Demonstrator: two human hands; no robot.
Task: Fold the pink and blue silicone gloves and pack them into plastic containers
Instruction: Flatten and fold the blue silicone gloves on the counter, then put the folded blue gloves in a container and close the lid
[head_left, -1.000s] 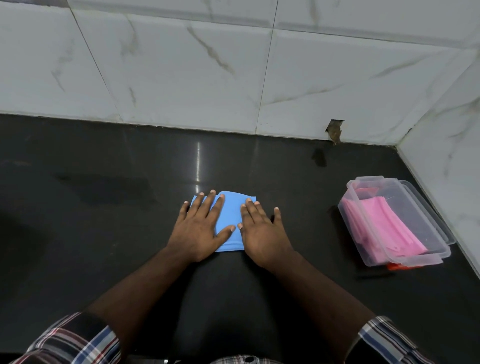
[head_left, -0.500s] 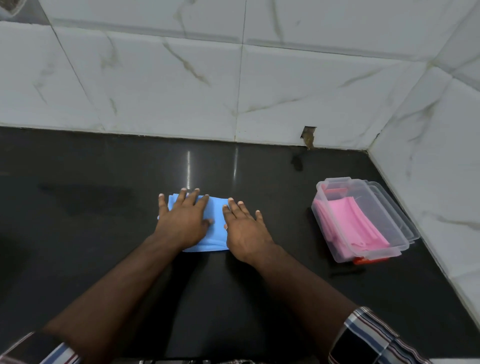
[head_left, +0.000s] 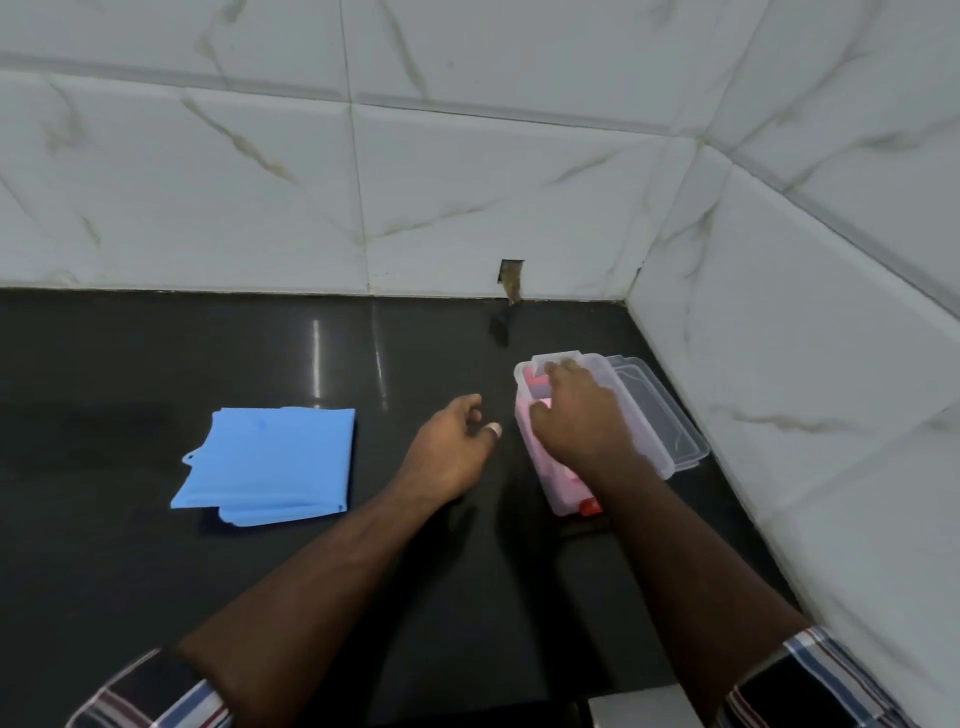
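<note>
Right hand (head_left: 582, 415), right of centre in the frame: palm down over the clear plastic container (head_left: 644, 410), fingers spread and bent down into its open top. The fingertips appear to rest on the pink glove (head_left: 563, 475) inside, but motion blur hides the contact; I cannot tell whether the fingers grip it or only press on it.

Left hand (head_left: 449, 449), centre of frame: just left of the container, apart from it. Fingers loosely curled under, thumb tip showing toward the container. It holds nothing and hovers over or rests on the black counter (head_left: 156, 571); which of the 2 cannot be told.

The 2 hands are near each other, not touching.

Container: sits on the counter at centre right, close to the corner of the white marble-pattern tiled wall (head_left: 519, 182). A second clear piece, a lid or tray (head_left: 670, 426), lies under or beside it on the right. A small red part (head_left: 589, 506) shows at its near end. The pink glove fills the near part of the container.

Blue glove (head_left: 270, 462): left of centre, folded flat into a rough square, layered edges showing along its near side, a small tab at its left edge. Well apart from both hands.

Plaid sleeves (head_left: 156, 696) at the bottom corners of the frame.
</note>
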